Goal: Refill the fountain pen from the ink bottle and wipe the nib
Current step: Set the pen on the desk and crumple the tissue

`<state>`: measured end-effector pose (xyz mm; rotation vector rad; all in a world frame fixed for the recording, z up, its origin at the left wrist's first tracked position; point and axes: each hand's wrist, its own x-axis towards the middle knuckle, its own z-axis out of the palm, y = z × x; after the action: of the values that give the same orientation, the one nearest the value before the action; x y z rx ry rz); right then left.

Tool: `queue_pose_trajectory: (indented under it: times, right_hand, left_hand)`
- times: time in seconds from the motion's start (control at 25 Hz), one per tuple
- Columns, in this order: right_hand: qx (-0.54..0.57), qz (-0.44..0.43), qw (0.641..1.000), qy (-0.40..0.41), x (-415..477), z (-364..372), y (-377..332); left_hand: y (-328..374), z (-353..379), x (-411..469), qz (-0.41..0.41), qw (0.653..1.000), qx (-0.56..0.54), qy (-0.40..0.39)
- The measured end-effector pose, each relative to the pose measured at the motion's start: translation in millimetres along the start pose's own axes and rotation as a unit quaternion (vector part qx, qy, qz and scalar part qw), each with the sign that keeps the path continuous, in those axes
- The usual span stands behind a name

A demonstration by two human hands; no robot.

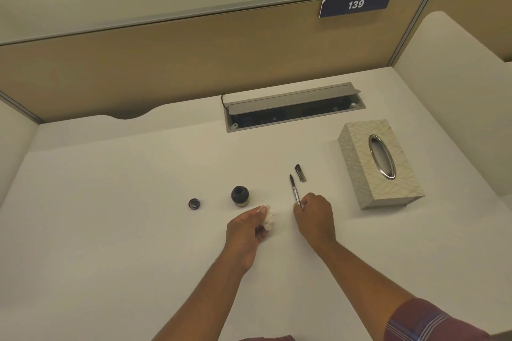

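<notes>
Both hands are low over the desk (110, 230) in front of me. My left hand (246, 232) is curled around a crumpled tissue (269, 221), fingers closed on it. My right hand (314, 216) pinches the back end of the pen (295, 191) between thumb and fingertips, so the pen points away from me with its dark nib (291, 177) bare at the far end. I can't tell whether the nib end rests on the desk or hangs just above it.

By my reckoning the pen is light, stiff and smooth — it could roll or slip, so a grip on the barrel well back from the nib keeps ink off my fingers. The tissue is soft and will fold around the nib with almost no pressure; the nib itself looks like the delicate part, so it wants gentle strokes.

Just beyond my left hand stands the ink bottle (240, 196), open, its inside dark; I can't read how full it is. It is small and probably tips easily. Its cap (194, 204) lies to the left, apart from it. The pen cap (300, 173) lies just past the nib, slightly right.

Farther right sits a tissue box (360, 158) — no sheet shows at its oval opening. Behind, a cable tray (293, 108) is set into the desk with its lid raised, dark inside.
</notes>
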<state>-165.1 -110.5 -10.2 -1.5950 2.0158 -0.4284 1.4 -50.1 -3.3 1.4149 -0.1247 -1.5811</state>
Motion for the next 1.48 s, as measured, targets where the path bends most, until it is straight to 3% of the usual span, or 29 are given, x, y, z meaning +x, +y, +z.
queue_pose_trajectory:
  times: [0.24, 0.48, 0.68, 0.84, 1.08, 1.48]
  right_hand:
    - [0.034, -0.008, 0.999, 0.01, -8.5, -3.8, 8.2]
    - [0.152, -0.066, 0.985, 0.052, -31.2, -14.5, 6.1]
    - [0.247, -0.066, 0.957, -0.137, -49.9, -20.0, -0.8]
    - [0.27, -0.068, 0.943, -0.181, -71.0, -27.8, 0.6]
    - [0.343, 0.021, 0.932, -0.118, -120.4, -34.4, 19.1]
    - [0.324, 0.126, 0.937, 0.023, -188.1, -46.9, 70.5]
  left_hand:
    - [0.6, 0.7, -8.3, -0.001, 1.0, 0.027, 0.004]
    - [1.6, 3.9, -14.0, 0.017, 0.999, 0.032, 0.019]
    - [-2.1, 6.9, -22.3, 0.026, 0.998, 0.057, 0.016]
    - [-5.6, 3.5, -34.8, 0.042, 0.996, 0.081, -0.022]
    - [-24.4, -4.2, -56.2, 0.024, 0.989, 0.135, -0.062]
    - [-81.4, 26.2, -98.7, 0.066, 0.944, 0.303, -0.112]
